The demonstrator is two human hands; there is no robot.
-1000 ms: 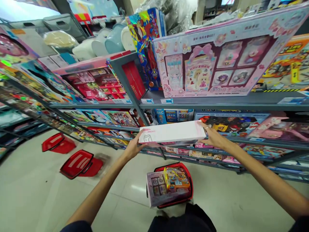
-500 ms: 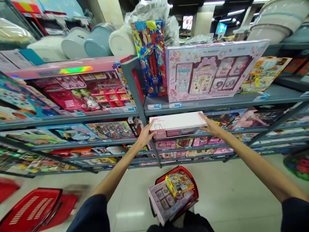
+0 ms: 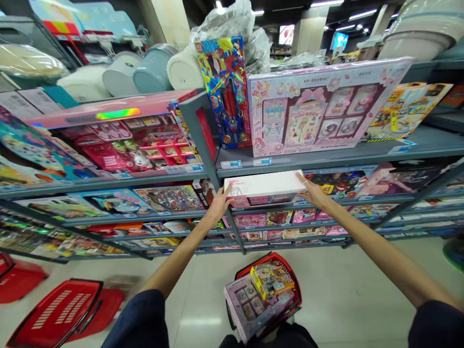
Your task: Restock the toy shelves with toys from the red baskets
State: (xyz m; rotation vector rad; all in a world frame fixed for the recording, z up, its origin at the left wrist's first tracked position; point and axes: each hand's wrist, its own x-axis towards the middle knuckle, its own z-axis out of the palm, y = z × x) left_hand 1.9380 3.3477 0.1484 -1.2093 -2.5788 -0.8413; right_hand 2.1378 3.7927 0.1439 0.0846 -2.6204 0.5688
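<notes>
A white and pink toy box [image 3: 266,184] sits at the second shelf level, its white top tilted toward me. My left hand [image 3: 219,204] grips its left end, thumb on the front and fingers at the top edge. At the other end, my right hand [image 3: 311,192] holds the right corner, a ring on one finger. Below stands a red shopping basket [image 3: 297,290]; a pink boxed toy set [image 3: 250,309] leans across it with a yellow toy box [image 3: 271,280] on top.
Above the held box, a large pink boxed set [image 3: 322,108] and a blue sword-toy box [image 3: 228,96] stand on the upper shelf [image 3: 319,157]. Another red basket [image 3: 54,309] is on the floor at left. Several boxed toys fill the lower shelves.
Both hands keep hold of the toy box, which has barely moved. The view has shifted slightly, so the shelves and baskets appear a little farther right and the floor lower.
</notes>
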